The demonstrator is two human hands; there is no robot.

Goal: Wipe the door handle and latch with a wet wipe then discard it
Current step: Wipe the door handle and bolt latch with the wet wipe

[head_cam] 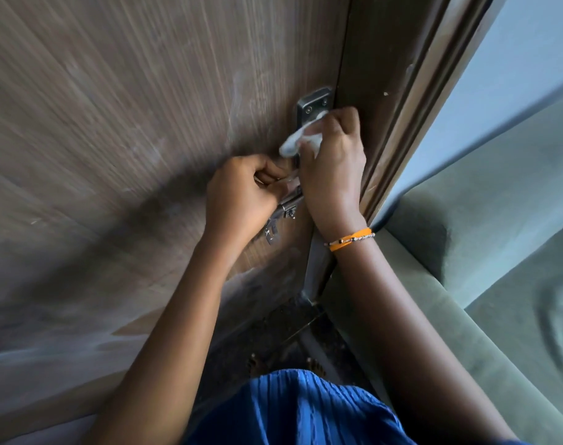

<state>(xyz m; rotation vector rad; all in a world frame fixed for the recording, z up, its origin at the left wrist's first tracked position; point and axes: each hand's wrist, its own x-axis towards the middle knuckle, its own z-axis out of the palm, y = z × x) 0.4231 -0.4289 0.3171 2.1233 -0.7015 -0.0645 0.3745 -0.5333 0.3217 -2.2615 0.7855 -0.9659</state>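
Note:
A dark metal door handle [312, 106] is screwed to the brown wooden door [129, 123], close to its right edge. My right hand [333, 162] holds a crumpled white wet wipe [301, 141] against the handle's bar and hides most of the bar. Below it a silver sliding latch [281, 215] sits on the door. My left hand [241, 194] is closed around the latch's upper end, fingers curled, covering its knob.
The dark door frame [389, 91] runs along the right of the handle. A grey-green padded sofa arm [450, 284] stands close on the right, beside a pale wall [514, 75]. Dark floor and my bare feet [283, 364] show below, above blue clothing.

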